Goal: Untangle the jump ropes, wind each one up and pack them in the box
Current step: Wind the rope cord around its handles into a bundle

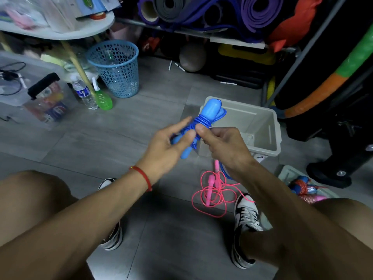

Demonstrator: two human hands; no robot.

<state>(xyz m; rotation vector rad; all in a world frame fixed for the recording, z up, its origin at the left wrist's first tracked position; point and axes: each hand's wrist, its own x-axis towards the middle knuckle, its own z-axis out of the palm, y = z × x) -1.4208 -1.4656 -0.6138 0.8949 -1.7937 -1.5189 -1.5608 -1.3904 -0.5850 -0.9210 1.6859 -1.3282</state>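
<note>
I hold a blue jump rope in front of me, its cord wound round the two blue handles. My left hand supports the bundle from the left, fingers loosely round the lower handle. My right hand pinches the wound cord between thumb and fingers. Just behind the bundle stands the beige plastic box, open, with nothing visible inside. A pink jump rope lies loose on the floor between my feet, and a loop of blue cord lies beside it.
A second tray at the right holds wound ropes in red, blue and pink. A blue mesh bin, a water bottle and a green spray bottle stand at left. Yoga mats fill the rack behind. My shoes rest on grey tiles.
</note>
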